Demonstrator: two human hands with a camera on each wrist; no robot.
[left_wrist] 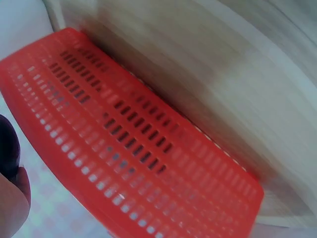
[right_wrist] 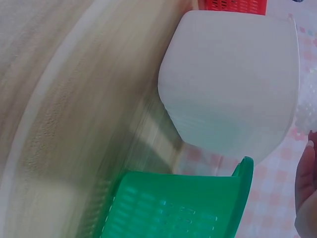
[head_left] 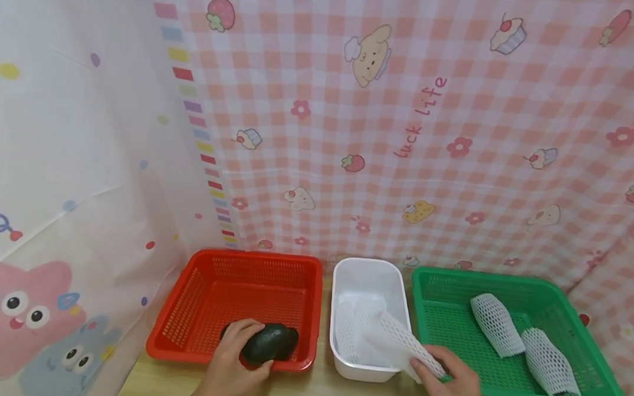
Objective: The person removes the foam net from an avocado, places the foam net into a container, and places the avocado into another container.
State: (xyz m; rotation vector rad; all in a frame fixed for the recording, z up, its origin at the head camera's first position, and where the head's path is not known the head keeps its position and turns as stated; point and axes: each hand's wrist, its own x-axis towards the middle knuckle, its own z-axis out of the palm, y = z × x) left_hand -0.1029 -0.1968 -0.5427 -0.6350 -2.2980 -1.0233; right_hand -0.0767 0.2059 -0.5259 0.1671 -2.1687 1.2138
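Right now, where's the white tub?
In the head view, the white tub is low, just right of centre, between the red basket on its left and the green basket on its right.

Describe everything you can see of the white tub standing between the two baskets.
The white tub is rectangular with rounded corners, smooth solid walls that look like plastic, and an open top edged by a rim. It stands upright on the wooden table, between the red basket and the green basket. White netting lies inside, partly blurred. The right hand holds a mesh sleeve slanting over its right side; whether that touches the tub is unclear.
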